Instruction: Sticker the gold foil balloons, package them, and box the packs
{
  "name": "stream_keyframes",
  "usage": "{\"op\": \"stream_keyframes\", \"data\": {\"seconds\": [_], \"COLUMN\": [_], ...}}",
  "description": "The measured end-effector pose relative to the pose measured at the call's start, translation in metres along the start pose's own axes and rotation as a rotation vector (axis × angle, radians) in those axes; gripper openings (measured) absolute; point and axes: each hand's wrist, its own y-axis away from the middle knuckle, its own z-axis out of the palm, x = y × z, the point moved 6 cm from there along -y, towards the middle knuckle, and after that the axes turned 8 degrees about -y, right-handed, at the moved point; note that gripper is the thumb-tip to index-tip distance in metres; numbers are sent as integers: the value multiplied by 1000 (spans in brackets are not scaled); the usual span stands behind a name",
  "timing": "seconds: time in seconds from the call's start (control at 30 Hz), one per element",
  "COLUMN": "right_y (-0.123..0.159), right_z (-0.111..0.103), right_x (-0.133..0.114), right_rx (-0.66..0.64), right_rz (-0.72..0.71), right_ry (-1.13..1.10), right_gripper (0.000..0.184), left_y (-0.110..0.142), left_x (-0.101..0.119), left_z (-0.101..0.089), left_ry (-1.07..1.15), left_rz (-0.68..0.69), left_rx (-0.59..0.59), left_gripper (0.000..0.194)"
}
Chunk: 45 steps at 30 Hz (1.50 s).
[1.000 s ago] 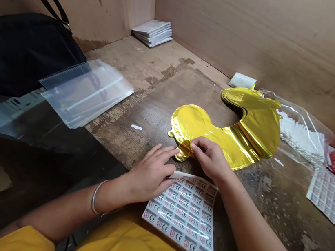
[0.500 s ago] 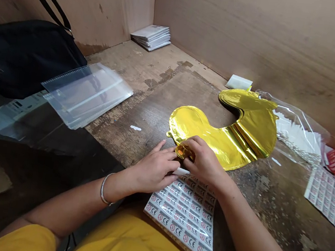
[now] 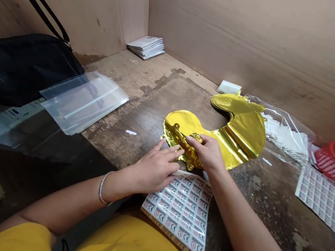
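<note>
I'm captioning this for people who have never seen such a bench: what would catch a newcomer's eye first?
The shiny gold foil stands out most, curving across the middle of the bench, its near end gathered in the right hand. Next comes the sheet of small printed labels, just below the hands. The red basket makes a bright spot at the far right.

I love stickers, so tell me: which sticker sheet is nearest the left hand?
The front sheet, right by the left hand and against the yellow shirt. The other sheet lies far to the right, beside the red basket.
</note>
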Motion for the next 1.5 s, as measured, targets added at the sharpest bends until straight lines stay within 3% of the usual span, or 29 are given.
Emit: {"op": "stream_keyframes", "data": {"seconds": [0.13, 0.2, 0.3, 0.37, 0.43, 0.57, 0.63, 0.7, 0.8, 0.87, 0.97, 1.07, 1.13, 1.2, 1.27, 1.33, 1.4, 1.5], "right_y": [24, 39, 41, 24, -5, -65, -83, -91, -89, -81, -50, 10, 60, 110, 141, 152, 152, 150], "right_z": [4, 2, -12, -35, -73, -167, -201, -221, -234, -232, -208, -156, -106, -71, -55, -51, -51, -55], "right_x": [-19, -25, -27, -28, -30, -29, -23, -17, -19, -28, -45, -53, -55, -54, -44, -29, -15, -7], "right_rx": [-69, -47, -35, -11, 80, 416, 562, 682, 821, 879, 848, 615, 292, 137, 120, 84, 29, 12], "right_rz": [-242, -340, -293, -235, -182, -97, -49, -8, 7, -27, -118, -194, -291, -380, -334, -187, -22, 121], "right_ry": [255, 409, 412, 375, 355, 358, 387, 423, 455, 460, 452, 422, 446, 444, 385, 265, 121, -41], "right_gripper": [31, 14, 13, 11, 15, 12, 15, 20, 14, 14, 33, 34, 27, 41, 45, 33, 23, 28], "left_y": [-8, -8, -5, -4, -3, -4, -4, -4, -5, -5, -5, -4, -2, 1, 5, 8, 9, 11], "left_x": [-7, -10, -9, -8, -7, -9, -10, -11, -11, -12, -14, -17, -19, -15, -2, 13, 24, 32], "left_z": [3, 5, 7, 7, 7, 8, 9, 8, 8, 8, 6, 0, -3, 2, 9, 13, 14, 16], "left_ry": [52, 93, 127, 130, 135, 164, 173, 181, 197, 202, 218, 333, 520, 784, 1045, 1224, 1334, 1406], "left_rz": [1, -12, -13, -11, -12, -34, -49, -62, -69, -71, -65, -77, -149, -246, -314, -344, -366, -427], "left_rx": [-41, -45, -49, -61, -67, -76, -78, -71, -62, -61, -60, -4, 26, -29, -133, -189, -180, -149], "left_gripper": [9, 9, 11, 14, 18, 20, 24, 26, 27, 25, 23, 29, 30, 26, 24, 24, 27, 32]}}
